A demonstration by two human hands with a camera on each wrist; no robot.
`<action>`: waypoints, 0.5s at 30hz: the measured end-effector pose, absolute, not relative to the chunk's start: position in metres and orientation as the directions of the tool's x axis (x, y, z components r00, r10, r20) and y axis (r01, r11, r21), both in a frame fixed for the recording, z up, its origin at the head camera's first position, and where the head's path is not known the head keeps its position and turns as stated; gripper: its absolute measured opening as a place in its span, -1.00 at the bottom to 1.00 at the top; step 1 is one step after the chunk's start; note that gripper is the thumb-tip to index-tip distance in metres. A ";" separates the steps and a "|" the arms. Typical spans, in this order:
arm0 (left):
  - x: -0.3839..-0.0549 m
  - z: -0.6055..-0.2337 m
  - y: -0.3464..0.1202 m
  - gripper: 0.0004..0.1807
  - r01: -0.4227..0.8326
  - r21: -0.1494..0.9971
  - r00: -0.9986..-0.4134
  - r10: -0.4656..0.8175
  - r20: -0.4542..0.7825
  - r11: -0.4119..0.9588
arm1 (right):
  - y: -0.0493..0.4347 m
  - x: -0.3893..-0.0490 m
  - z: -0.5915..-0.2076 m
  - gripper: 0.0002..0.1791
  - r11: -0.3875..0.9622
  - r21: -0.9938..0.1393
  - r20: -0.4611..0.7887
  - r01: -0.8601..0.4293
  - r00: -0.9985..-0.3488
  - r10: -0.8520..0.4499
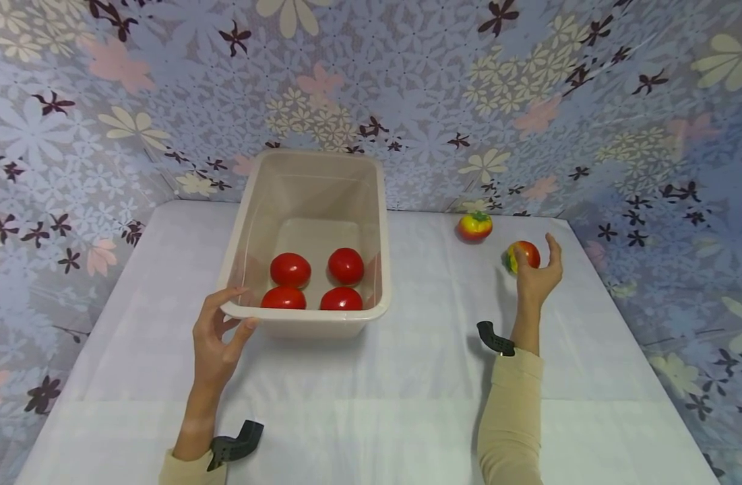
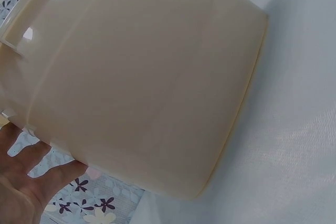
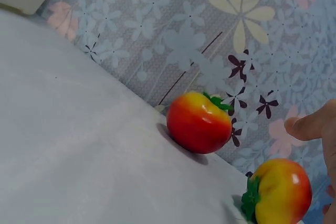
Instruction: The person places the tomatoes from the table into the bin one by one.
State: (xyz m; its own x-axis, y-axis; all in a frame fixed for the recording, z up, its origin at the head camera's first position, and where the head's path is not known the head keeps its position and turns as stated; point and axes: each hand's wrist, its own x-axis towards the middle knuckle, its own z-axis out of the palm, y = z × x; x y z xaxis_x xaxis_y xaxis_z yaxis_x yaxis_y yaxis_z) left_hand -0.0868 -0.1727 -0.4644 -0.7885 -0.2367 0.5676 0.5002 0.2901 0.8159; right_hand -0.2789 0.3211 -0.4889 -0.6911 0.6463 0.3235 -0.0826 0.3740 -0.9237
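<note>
My left hand (image 1: pixel 218 337) grips the near left corner of a beige plastic bin (image 1: pixel 319 323), fingers over the rim and thumb at its front. Inside the bin lie several glossy red tomatoes (image 1: pixel 290 269), close to its near wall. At the right, my right hand (image 1: pixel 537 279) reaches over a red-and-yellow tomato (image 1: pixel 530 250) with a green leafy top, its thumb and fingers spread apart. In the right wrist view the thumb (image 3: pixel 307 126) stands apart from that tomato (image 3: pixel 281 190). A second red-and-yellow tomato (image 1: pixel 474 226) sits a little farther left, near the back edge.
A white cloth covers the table (image 1: pixel 431 350). Flowered fabric (image 1: pixel 419 87) rises behind the table and along both sides. Black curved mounts sit on the left wrist (image 1: pixel 237 444) and the right wrist (image 1: pixel 495 339).
</note>
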 end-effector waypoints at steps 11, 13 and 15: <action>-0.087 -0.467 -0.173 -0.50 0.504 0.814 -0.788 -0.232 0.570 0.288 | 0.326 -0.281 -0.501 -0.33 0.342 -0.938 0.287 -0.053 -0.672 0.682; -0.087 -0.467 -0.173 -0.50 0.509 0.812 -0.786 -0.232 0.574 0.285 | 0.326 -0.282 -0.504 -0.32 0.339 -0.940 0.262 -0.022 -0.681 0.684; -0.087 -0.467 -0.173 -0.50 0.510 0.812 -0.785 -0.232 0.574 0.284 | 0.327 -0.282 -0.506 -0.32 0.335 -0.942 0.245 -0.003 -0.687 0.684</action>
State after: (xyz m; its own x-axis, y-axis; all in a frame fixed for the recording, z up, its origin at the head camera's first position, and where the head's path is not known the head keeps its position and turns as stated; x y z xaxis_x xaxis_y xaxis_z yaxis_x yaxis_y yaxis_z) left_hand -0.0871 -0.1735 -0.4667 -0.7851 -0.2323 0.5742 0.5098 0.2841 0.8120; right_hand -0.2823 0.3269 -0.5058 -0.6873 0.6838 0.2448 -0.0028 0.3345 -0.9424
